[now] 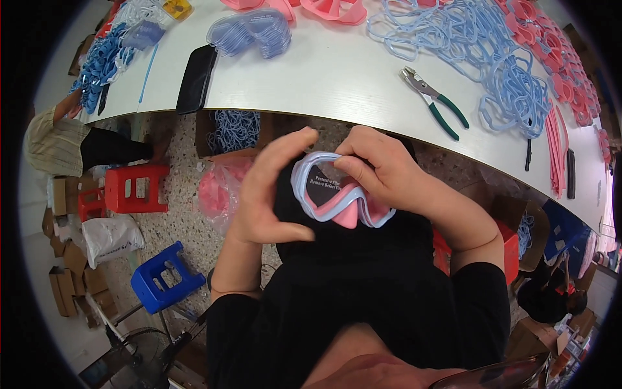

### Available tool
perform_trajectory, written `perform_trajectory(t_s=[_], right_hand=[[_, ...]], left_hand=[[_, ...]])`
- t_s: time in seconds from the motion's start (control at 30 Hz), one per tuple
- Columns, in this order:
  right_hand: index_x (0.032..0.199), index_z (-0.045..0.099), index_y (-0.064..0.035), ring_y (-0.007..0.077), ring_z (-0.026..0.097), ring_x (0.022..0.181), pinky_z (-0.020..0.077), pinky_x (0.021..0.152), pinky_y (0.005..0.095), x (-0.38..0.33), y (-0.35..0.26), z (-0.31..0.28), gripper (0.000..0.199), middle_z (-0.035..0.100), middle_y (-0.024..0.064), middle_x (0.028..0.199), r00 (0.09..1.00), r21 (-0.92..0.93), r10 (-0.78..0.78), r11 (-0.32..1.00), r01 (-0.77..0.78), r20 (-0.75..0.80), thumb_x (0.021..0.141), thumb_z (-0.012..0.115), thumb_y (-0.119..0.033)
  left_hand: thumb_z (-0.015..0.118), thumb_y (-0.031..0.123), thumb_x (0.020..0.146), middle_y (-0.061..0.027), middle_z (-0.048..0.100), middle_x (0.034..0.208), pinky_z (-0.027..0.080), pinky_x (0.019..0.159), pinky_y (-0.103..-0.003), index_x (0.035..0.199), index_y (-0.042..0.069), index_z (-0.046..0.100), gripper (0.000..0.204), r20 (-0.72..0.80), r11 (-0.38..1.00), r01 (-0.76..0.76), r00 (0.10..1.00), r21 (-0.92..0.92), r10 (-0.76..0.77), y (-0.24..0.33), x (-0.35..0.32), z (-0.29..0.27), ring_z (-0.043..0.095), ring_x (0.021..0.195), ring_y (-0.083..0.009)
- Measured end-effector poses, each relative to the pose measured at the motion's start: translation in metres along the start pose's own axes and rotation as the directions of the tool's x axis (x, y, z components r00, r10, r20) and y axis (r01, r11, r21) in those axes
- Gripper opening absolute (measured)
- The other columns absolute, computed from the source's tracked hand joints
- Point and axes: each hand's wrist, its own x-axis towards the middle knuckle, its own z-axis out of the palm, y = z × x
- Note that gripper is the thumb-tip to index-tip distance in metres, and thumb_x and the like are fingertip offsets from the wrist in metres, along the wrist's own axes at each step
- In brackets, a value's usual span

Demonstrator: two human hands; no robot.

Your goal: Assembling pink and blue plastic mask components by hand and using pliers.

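A diving mask [348, 215] with a pink skirt, a pale blue frame and a pink nose pocket is held over my lap, just off the table's near edge. A printed film covers its clear lens. My right hand [379, 165] pinches the mask's upper rim between thumb and fingers. Curved in a C to the left of the mask is my left hand [262, 194], its thumb and fingers wide apart and nothing held in it. The mask's right part is partly hidden by my right hand.
On the white table [304, 78] lie green-handled pliers [437, 104], a black phone [196, 79], stacked clear lenses [253, 34], tangled pale blue frames [453, 39] and pink skirts [564, 58]. Red [136, 188] and blue stools [166, 277] stand left. A person [58, 139] sits at far left.
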Motion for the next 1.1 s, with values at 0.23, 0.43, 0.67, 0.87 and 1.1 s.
perform_trajectory(t_s=[0.23, 0.43, 0.67, 0.87, 1.1], right_hand=[[0.095, 0.061, -0.0048, 0.0323, 0.059, 0.075, 0.0486, 0.065, 0.0412, -0.003, 0.007, 0.017, 0.013, 0.057, 0.0116, 0.081, 0.976, -0.163, -0.132, 0.981, 0.104, -0.172, 0.091, 0.068, -0.014], [0.097, 0.062, -0.0048, 0.0326, 0.063, 0.073, 0.051, 0.062, 0.0413, 0.003, 0.002, 0.022, 0.012, 0.06, 0.0112, 0.083, 0.965, -0.227, -0.126, 0.971, 0.073, -0.229, 0.092, 0.067, -0.014], [0.097, 0.064, -0.0057, 0.0331, 0.065, 0.075, 0.0522, 0.064, 0.0405, 0.005, 0.019, 0.016, 0.01, 0.064, 0.0108, 0.087, 0.984, -0.062, -0.017, 0.998, 0.006, -0.175, 0.094, 0.064, -0.016], [0.105, 0.069, -0.0033, 0.0219, 0.061, 0.078, 0.0488, 0.069, 0.0308, 0.006, 0.017, -0.001, 0.016, 0.063, 0.0087, 0.09, 0.989, -0.118, -0.078, 0.991, 0.063, -0.126, 0.091, 0.07, -0.011], [0.103, 0.071, -0.0028, 0.011, 0.055, 0.07, 0.0445, 0.061, 0.0254, -0.038, 0.031, 0.01, 0.019, 0.062, 0.0052, 0.092, 0.951, 0.189, 0.126, 0.979, -0.073, -0.284, 0.087, 0.076, -0.011]], left_hand=[[0.071, -0.002, 0.08, -0.0152, 0.064, 0.1, 0.053, 0.07, -0.032, 0.113, -0.004, 0.067, 0.034, -0.04, 0.748, -0.062, 0.992, 0.661, 0.117, 0.025, 0.023, 0.013, 0.064, 0.085, -0.0261], [0.068, -0.006, 0.082, -0.0132, 0.058, 0.091, 0.05, 0.064, -0.034, 0.103, -0.003, 0.066, 0.022, -0.029, 0.772, -0.091, 0.99, 0.63, 0.14, 0.015, 0.036, 0.023, 0.059, 0.077, -0.0252], [0.067, -0.005, 0.083, -0.0134, 0.058, 0.091, 0.049, 0.066, -0.033, 0.101, -0.003, 0.066, 0.018, -0.066, 0.787, -0.016, 0.995, 0.617, 0.072, 0.007, 0.038, 0.029, 0.059, 0.077, -0.0258], [0.066, -0.003, 0.088, -0.0123, 0.06, 0.097, 0.048, 0.068, -0.029, 0.107, -0.002, 0.068, 0.018, -0.162, 0.798, 0.021, 0.982, 0.602, 0.096, 0.003, 0.027, 0.004, 0.059, 0.081, -0.0207], [0.061, -0.004, 0.092, -0.0137, 0.06, 0.106, 0.047, 0.079, -0.027, 0.11, -0.003, 0.068, 0.019, -0.312, 0.773, 0.003, 0.916, 0.634, 0.252, -0.005, 0.004, -0.015, 0.058, 0.094, -0.02]])
